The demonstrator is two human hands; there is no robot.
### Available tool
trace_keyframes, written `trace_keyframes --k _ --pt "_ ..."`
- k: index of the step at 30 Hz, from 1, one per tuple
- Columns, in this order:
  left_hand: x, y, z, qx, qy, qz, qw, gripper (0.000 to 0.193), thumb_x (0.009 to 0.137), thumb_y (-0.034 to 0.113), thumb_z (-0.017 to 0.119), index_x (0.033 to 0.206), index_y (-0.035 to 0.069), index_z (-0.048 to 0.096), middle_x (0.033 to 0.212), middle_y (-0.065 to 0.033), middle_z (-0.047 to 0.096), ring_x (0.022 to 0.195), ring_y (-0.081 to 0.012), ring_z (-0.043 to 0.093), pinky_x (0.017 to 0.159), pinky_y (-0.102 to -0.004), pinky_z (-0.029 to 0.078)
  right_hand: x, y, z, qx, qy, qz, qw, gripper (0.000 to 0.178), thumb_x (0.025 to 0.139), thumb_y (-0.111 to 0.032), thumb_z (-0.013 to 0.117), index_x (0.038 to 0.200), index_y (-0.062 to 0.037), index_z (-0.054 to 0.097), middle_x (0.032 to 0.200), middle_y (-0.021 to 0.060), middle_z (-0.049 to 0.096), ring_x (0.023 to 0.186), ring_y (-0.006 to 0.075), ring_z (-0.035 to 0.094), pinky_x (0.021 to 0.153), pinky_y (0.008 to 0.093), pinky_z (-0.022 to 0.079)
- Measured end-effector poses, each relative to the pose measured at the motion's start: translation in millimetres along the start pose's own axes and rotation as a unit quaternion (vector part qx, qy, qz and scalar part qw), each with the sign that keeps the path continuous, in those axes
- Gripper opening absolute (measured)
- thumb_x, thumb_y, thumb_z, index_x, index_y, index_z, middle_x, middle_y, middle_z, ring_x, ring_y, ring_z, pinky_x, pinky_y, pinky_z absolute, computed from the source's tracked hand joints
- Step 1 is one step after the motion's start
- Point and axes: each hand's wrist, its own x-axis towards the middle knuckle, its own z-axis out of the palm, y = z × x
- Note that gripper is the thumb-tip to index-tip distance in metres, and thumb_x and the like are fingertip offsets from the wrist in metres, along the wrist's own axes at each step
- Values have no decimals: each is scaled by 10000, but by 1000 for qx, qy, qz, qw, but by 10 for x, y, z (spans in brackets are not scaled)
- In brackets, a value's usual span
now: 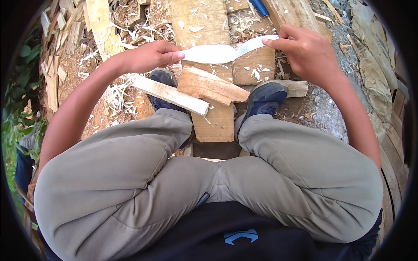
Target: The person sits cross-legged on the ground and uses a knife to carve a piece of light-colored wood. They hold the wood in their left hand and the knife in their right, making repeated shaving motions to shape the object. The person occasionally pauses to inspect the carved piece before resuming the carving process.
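Well apart, the left hand [163, 56] and right hand [307, 54] pinch opposite ends of a white strip [209, 54], its material unclear, over a wooden plank [213, 19]. Shavings [119, 93] litter the ground [69, 93]; the top edge crops a blue cylinder [260, 8].

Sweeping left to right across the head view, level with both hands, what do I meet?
Green leaves → left hand → long white piece → right hand → crumpled brownish sheet.
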Motion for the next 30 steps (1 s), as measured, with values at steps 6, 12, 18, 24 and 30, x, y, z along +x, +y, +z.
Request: trace_keyframes --k 6,12,18,24,30 --pt "5 63 -37 -3 -12 5 1000 573 1091 569 428 759 104 484 659 56 355 608 -103 335 573 -323 332 -23 5 -3 -20 12 -22 999 372 834 -5 681 1071 -262 810 913 6 658 767 220 663 660 378 525" --pt "6 25 -10 -7 1 8 1000 572 1091 556 440 790 76 523 683 40 379 632 -112 355 600 -332 349 -33 8 19 -7 19 -17 1000 398 833 -5 678 1095 -278 802 911 5 650 756 217 655 660 375 527" --pt "-6 20 -9 -9 1 -2 1000 578 1090 562 437 799 71 526 677 37 386 635 -104 360 596 -330 352 -37 15 31 -21 21 -18 999 424 827 -8 671 1117 -293 792 909 4 648 757 210 656 650 369 531" --pt "-43 92 -14 -2 6 -11 1000 551 1096 532 446 882 47 593 696 22 406 654 -126 388 616 -349 382 -83 -138 137 -45 39 -1 998 418 823 -6 665 1107 -284 796 904 -8 648 752 198 658 651 362 539" --pt "-45 35 32 -13 7 -15 1000 568 1097 540 433 882 37 584 697 21 415 660 -122 396 628 -345 387 -5 -106 47 -42 34 3 999 412 817 -9 676 1101 -280 803 909 -6 648 758 202 665 644 358 544"
